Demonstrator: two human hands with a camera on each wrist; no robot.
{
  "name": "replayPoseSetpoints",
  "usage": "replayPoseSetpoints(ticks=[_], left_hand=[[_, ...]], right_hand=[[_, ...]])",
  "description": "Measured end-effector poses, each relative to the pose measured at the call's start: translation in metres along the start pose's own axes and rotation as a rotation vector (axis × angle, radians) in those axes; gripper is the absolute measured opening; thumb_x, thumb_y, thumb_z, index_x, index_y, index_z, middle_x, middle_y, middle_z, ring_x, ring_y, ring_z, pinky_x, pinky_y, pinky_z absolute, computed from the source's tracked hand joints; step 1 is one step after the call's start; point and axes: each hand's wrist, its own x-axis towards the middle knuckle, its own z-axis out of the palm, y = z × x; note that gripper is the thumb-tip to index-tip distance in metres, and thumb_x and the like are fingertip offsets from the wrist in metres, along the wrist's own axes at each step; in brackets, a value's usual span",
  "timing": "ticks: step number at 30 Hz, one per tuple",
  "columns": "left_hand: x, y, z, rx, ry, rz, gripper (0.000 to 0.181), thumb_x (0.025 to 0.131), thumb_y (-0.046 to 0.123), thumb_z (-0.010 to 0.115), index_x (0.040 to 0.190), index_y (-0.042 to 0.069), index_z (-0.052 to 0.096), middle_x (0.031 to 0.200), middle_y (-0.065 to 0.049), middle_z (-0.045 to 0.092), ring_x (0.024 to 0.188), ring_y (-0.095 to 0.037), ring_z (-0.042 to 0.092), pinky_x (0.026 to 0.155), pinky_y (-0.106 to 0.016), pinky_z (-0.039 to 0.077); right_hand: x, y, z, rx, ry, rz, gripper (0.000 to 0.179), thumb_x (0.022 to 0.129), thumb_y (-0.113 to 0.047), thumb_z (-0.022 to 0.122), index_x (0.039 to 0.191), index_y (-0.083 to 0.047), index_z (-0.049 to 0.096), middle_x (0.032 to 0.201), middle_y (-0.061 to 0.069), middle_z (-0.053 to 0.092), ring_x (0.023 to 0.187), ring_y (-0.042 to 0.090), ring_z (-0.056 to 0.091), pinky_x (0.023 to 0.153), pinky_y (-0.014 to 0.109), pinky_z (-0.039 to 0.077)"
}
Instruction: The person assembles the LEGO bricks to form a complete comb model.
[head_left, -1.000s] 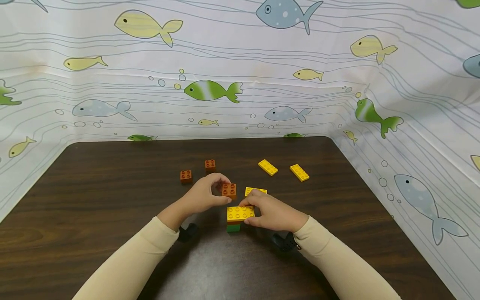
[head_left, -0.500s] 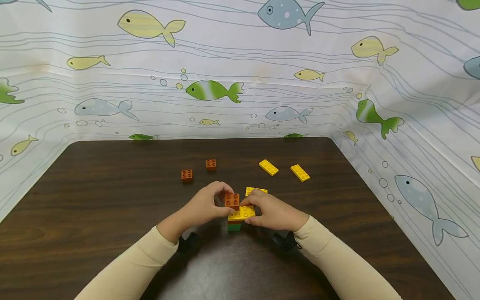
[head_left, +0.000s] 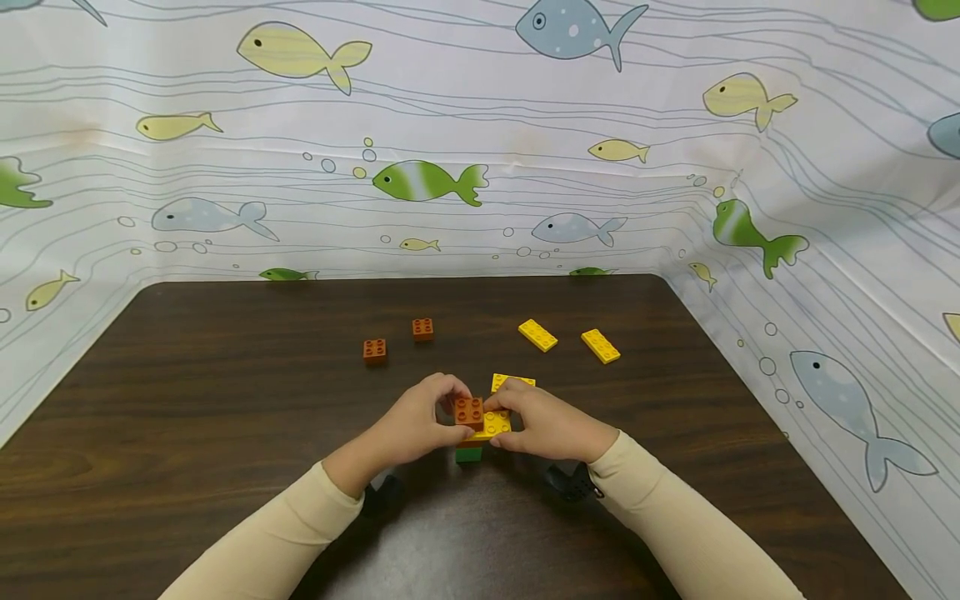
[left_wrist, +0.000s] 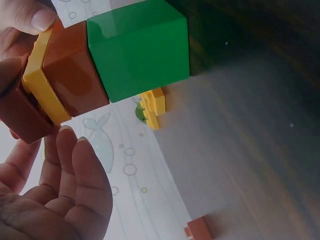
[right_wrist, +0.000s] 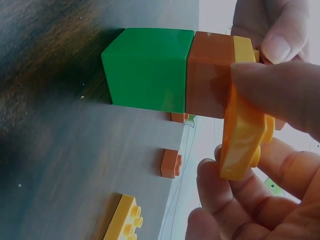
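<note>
A small tower of toy building bricks stands between the hands: a green block (left_wrist: 140,55) at the bottom, a brown brick (right_wrist: 209,75) on it, then a flat yellow brick (head_left: 497,423) that juts out to the right. My left hand (head_left: 420,417) pinches another brown brick (head_left: 469,410) between thumb and fingers, over the yellow brick's left half. In the left wrist view this upper brick sits slightly tilted, with a narrow gap to the yellow one. My right hand (head_left: 551,421) grips the yellow brick's overhanging right end, its thumb on the near side.
Two loose brown bricks (head_left: 375,350) lie beyond the left hand. Just behind the right hand is a yellow brick (head_left: 513,380), partly hidden. Two more flat yellow bricks (head_left: 537,335) rest farther back on the dark wooden table (head_left: 225,358). A fish-patterned curtain (head_left: 450,100) borders the table.
The left hand has brought its brown brick right and toward the near side, from beyond the tower onto the yellow brick. My right hand keeps its grip in nearly the same place.
</note>
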Motion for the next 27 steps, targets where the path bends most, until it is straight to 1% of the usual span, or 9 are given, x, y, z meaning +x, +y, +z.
replayPoseSetpoints(ticks=[8, 13, 22, 27], left_hand=[[-0.0007, 0.0001, 0.0023, 0.001, -0.006, 0.003, 0.028, 0.082, 0.013, 0.077, 0.103, 0.008, 0.059, 0.097, -0.003, 0.053, 0.085, -0.016, 0.052, 0.068, -0.027, 0.047], [-0.0002, 0.0017, 0.0028, 0.007, 0.000, 0.004, 0.027, 0.081, 0.010, 0.077, 0.101, 0.007, 0.059, 0.096, -0.003, 0.053, 0.084, -0.017, 0.052, 0.067, -0.026, 0.047], [-0.0013, 0.0047, 0.0041, 0.060, 0.005, -0.013, 0.026, 0.081, 0.010, 0.078, 0.100, 0.009, 0.059, 0.094, -0.001, 0.052, 0.085, -0.016, 0.052, 0.072, -0.027, 0.047], [-0.0029, 0.0035, 0.0042, 0.046, 0.011, -0.020, 0.027, 0.081, 0.011, 0.078, 0.100, 0.009, 0.059, 0.095, -0.001, 0.052, 0.084, -0.015, 0.052, 0.071, -0.027, 0.047]], right_hand=[[0.0003, 0.0010, -0.0012, 0.004, -0.001, -0.014, 0.037, 0.086, -0.017, 0.074, 0.120, -0.006, 0.063, 0.109, 0.000, 0.055, 0.094, 0.015, 0.051, 0.083, 0.028, 0.048], [-0.0001, 0.0017, -0.0005, 0.013, 0.005, -0.007, 0.036, 0.086, -0.017, 0.074, 0.119, -0.007, 0.064, 0.109, 0.000, 0.055, 0.094, 0.015, 0.051, 0.083, 0.028, 0.049], [-0.0015, 0.0037, 0.0041, 0.034, 0.028, -0.002, 0.037, 0.086, -0.017, 0.074, 0.121, -0.008, 0.063, 0.113, -0.001, 0.057, 0.100, 0.014, 0.051, 0.087, 0.031, 0.048], [-0.0027, 0.0033, 0.0060, 0.064, 0.048, -0.011, 0.041, 0.086, -0.017, 0.074, 0.124, -0.008, 0.061, 0.114, 0.000, 0.058, 0.102, 0.015, 0.052, 0.090, 0.033, 0.048]])
